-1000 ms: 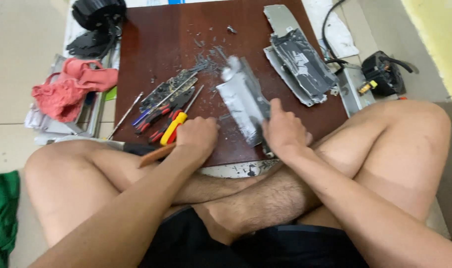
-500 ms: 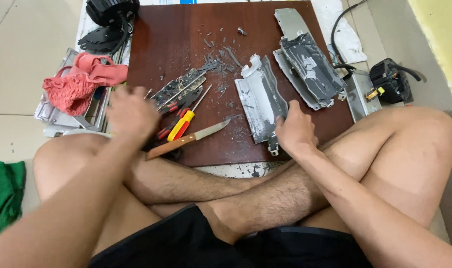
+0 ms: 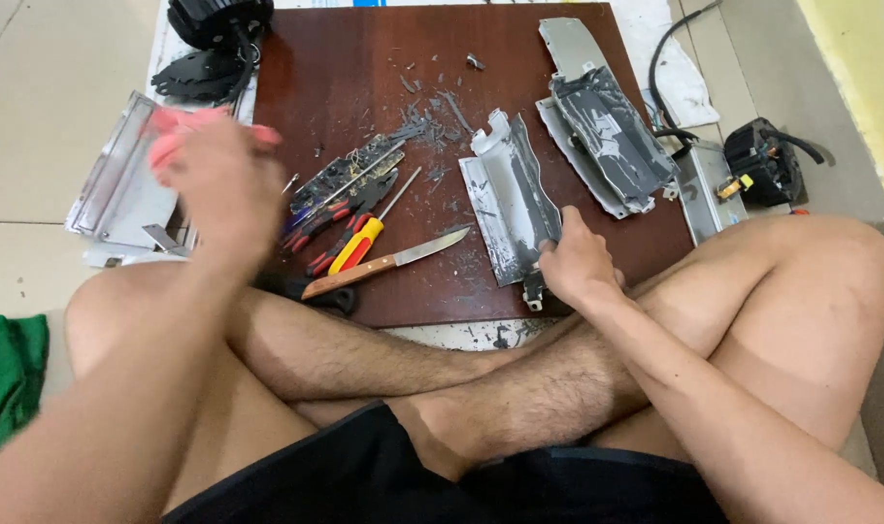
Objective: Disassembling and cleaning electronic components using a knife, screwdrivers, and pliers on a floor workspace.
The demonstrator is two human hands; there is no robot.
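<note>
I sit cross-legged on the floor at a dark brown wooden board. My left hand is raised over the board's left edge, blurred, and closed on a pink-red cloth. At the board's near edge, my right hand grips the lower end of a long grey panel that lies flat. Between my hands lie a wooden-handled knife, a yellow-and-red screwdriver and a small heap of other tools.
A second grey panel lies at the board's far right, with scraps scattered around it. A black boxy device with a cable sits right of the board. A black round part, a metal plate and green fabric lie on the left.
My left hand left the board, reached to the left, took the pink-red cloth and lifted it. The grey panel went from tilted up to lying flat under my right hand.
</note>
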